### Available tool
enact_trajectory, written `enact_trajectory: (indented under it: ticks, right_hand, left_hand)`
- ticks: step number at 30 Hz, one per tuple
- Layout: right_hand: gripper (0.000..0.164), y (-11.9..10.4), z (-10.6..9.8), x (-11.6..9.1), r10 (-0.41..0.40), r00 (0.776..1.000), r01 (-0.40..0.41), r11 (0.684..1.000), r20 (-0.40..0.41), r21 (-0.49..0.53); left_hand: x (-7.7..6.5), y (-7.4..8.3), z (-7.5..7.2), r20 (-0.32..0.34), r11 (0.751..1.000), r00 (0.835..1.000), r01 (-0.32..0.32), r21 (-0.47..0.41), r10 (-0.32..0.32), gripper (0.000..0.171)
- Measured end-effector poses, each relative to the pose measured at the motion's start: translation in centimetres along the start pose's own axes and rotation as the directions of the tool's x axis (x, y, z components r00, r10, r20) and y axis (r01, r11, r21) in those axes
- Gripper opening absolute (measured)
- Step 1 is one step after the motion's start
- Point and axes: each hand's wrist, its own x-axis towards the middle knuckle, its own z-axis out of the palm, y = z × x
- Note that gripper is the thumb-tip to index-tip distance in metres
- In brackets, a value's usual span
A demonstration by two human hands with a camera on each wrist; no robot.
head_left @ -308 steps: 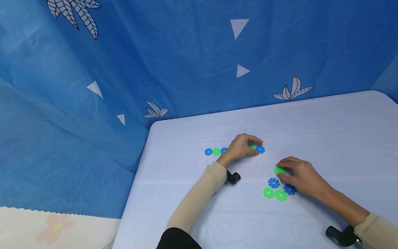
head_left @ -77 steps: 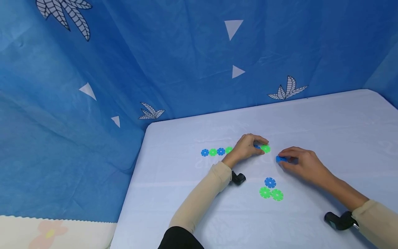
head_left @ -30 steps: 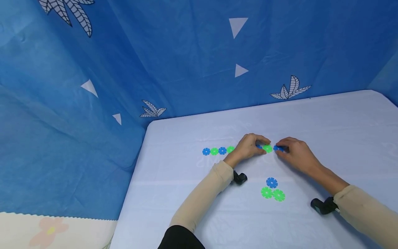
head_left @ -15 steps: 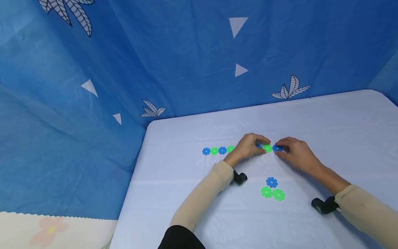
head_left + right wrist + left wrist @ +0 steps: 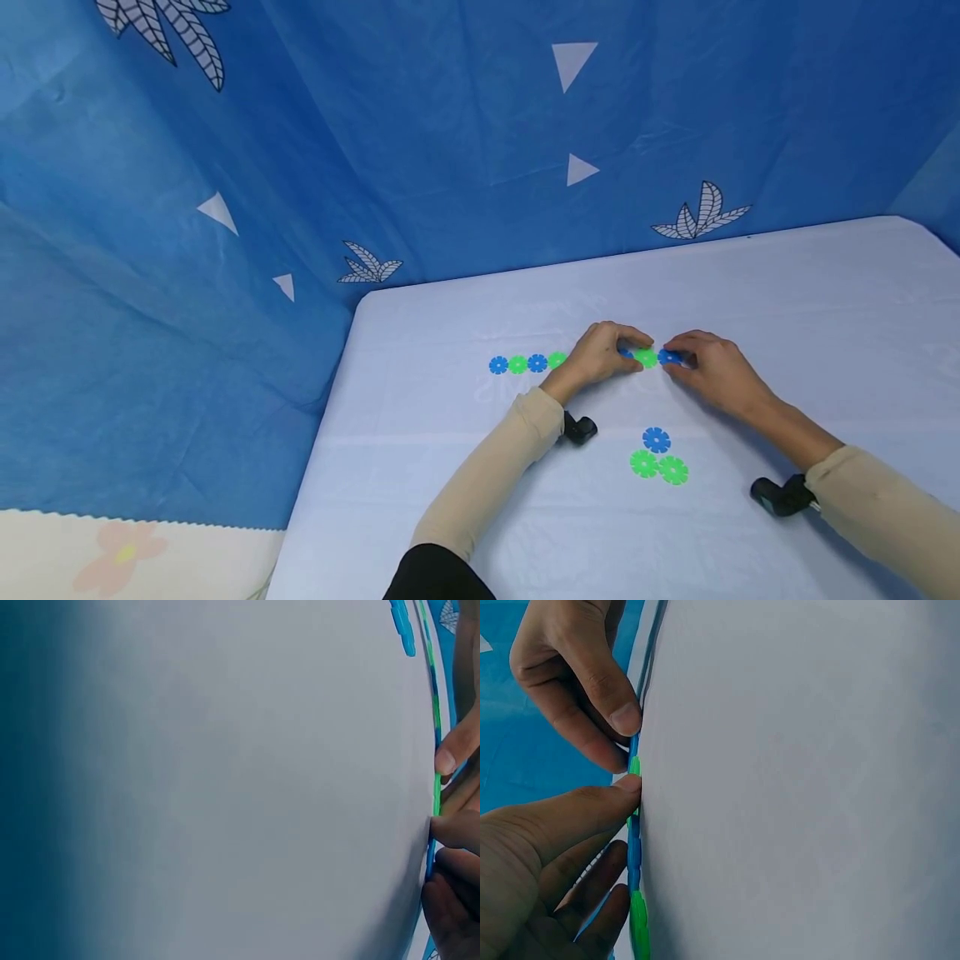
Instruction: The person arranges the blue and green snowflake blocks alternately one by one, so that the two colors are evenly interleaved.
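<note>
Left hand (image 5: 596, 350): its grip is only slightly parted, thumb and forefinger pinching a notched green disc (image 5: 646, 358) by its edges.
Right hand (image 5: 712, 371): its grip is narrowing onto a notched blue disc (image 5: 670, 357), thumb and fingers holding it flat.
Meeting point: we are holding the two discs edge to edge; whether they are linking, we cannot tell.
Row: blue and green discs (image 5: 517, 364) are alternating leftward along the white surface (image 5: 825, 317), our left hand hiding some.
Loose trio: one blue disc (image 5: 656, 440) and two green discs (image 5: 673, 470) are lying close together, nearer us.
Backdrop: a blue printed cloth (image 5: 450, 125) is hanging behind.
</note>
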Motion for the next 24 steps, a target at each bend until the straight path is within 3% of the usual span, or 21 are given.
enact_trajectory:
  ticks: [15, 24]
  right_hand:
    - [0.041, 0.3, -0.2, -0.4, 0.063, 0.998, -0.064, 0.997, 0.020, 0.039]
    - [0.041, 0.2, -0.3, -1.3, 0.082, 0.996, -0.080, 0.995, -0.026, 0.059]
  left_hand:
    - [0.0, 0.2, 0.2, 0.006, 1.000, 1.000, 0.012, -0.028, -0.012, 0.037]
    - [-0.1, 0.2, -0.1, 0.009, 0.999, 1.000, 0.011, -0.031, -0.011, 0.039]
